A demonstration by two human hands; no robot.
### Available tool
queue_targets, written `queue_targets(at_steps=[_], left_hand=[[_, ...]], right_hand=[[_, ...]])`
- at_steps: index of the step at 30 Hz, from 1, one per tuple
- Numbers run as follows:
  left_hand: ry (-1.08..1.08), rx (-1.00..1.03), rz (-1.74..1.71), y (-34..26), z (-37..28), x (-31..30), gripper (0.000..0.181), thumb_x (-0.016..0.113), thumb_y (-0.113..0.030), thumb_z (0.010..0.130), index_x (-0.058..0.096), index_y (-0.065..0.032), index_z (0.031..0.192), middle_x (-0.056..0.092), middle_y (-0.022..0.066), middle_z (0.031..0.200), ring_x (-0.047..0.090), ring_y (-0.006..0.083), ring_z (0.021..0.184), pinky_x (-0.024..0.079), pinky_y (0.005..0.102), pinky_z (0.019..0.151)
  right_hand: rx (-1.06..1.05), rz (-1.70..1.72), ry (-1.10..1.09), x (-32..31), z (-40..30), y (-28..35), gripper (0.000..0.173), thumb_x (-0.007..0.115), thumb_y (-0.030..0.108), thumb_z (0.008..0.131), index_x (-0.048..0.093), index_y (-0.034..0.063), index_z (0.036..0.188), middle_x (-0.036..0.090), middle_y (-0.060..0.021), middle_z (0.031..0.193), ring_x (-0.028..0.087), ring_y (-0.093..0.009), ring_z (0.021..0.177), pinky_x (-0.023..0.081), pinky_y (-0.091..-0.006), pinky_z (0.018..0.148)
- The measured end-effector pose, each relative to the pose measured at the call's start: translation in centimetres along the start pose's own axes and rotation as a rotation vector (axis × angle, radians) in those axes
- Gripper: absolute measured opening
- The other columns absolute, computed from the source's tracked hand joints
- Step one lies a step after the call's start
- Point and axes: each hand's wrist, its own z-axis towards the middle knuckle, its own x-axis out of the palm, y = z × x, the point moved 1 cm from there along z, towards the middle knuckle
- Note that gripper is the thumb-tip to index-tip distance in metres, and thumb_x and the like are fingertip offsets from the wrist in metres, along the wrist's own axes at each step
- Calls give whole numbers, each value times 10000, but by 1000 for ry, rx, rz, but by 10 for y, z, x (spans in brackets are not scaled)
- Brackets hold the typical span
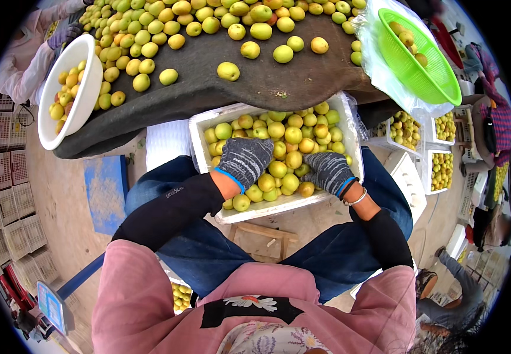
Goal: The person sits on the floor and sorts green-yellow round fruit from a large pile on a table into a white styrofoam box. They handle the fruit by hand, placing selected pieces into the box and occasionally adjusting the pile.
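Note:
A white foam box (282,208) full of yellow-green fruit (294,134) lies across my lap, under the edge of a table. My left hand (246,161), in a dark grey knitted glove with a blue cuff, rests on the fruit at the box's left side, its fingers curled and largely hidden. My right hand (330,171), gloved alike, reaches into the fruit at the right side, fingers bent down beside a green fruit (302,170). Whether either hand grips a fruit is not visible. More fruit (228,71) lies loose on the dark cloth (202,66) above the box.
A white basin (45,110) with fruit stands at the table's left, a green plastic basket (441,79) at its right. Fruit-filled crates (441,190) stand on the floor to the right. A blue platform scale (105,194) and stacked crates (10,203) are left. Other people work at both sides.

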Motion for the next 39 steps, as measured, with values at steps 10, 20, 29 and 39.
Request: queue_targets(at_steps=[10, 20, 29, 39], left_hand=[[-87, -17, -140, -14, 54, -14, 575, 599, -386, 800, 468, -80, 1269, 525, 176, 1218, 511, 327, 1114, 361, 447, 984], [37, 245, -140, -25, 63, -17, 527, 564, -436, 836, 539, -103, 1244, 430, 122, 1367, 502, 339, 1141, 402, 459, 959], [200, 454, -36, -35, 34, -34, 470, 596, -479, 781, 635, -148, 1111, 508, 112, 1259, 529, 322, 1022, 443, 459, 816], [229, 453, 51, -37, 17, -45, 451, 568, -497, 789, 669, -117, 1008, 558, 92, 1049, 513, 311, 930, 451, 436, 783]], right_hand=[[95, -112, 137, -2, 9, 13, 299, 666, 341, 733, 653, 79, 878, 656, -128, 771, 635, -315, 733, 501, -438, 643], [-39, 322, 193, -13, 7, -23, 565, 743, 379, 679, 614, 29, 1103, 648, -186, 954, 617, -327, 889, 490, -372, 797], [226, 1567, 27, -27, -43, -79, 404, 699, 128, 810, 550, -47, 1142, 645, -83, 848, 612, -117, 632, 521, -244, 564], [773, 2322, -871, 49, -82, -272, 213, 586, 116, 886, 538, -24, 1039, 591, -164, 1014, 597, -266, 903, 549, -330, 747]])
